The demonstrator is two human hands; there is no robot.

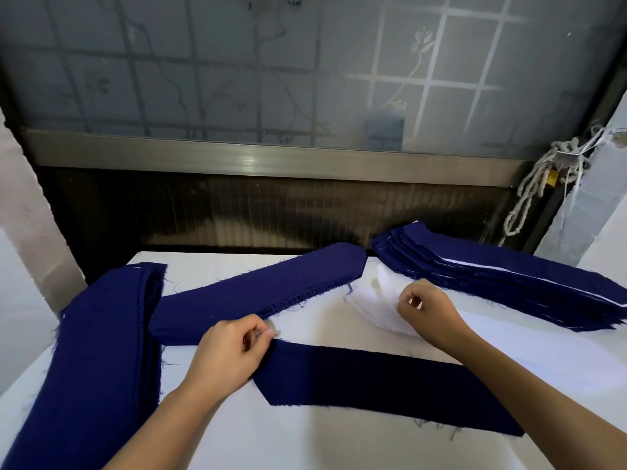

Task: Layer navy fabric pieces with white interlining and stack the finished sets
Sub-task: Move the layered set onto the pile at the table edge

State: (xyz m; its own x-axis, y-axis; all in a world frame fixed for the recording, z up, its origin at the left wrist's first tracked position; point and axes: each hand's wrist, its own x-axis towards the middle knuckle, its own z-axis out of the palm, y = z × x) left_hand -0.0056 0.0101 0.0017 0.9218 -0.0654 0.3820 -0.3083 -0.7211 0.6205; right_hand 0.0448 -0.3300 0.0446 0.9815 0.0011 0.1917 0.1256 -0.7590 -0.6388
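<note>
Next: interlining goes onto the navy piece.
Navy piece (390, 381) lies flat at lower centre, long axis left-right; left hand (230, 354) pinches its upper-left corner. Right hand (427, 310), just above it, apparently pinches the white interlining (376, 307) top ply.

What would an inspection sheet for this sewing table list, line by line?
Surface: white table, flat and well lit.
Job's things: single navy piece lying flat in front; navy stack behind it; second navy stack at the left; white interlining at the right; layered stack of navy with white edges showing, far right.
Clutter: stray threads by the fabric edges.
Grips: left hand pinches the single navy piece's corner; right hand pinches the top sheet of white interlining.
Cables: nothing seen.
Surroundings: frosted window behind; knotted rope hanging at the right.
</note>
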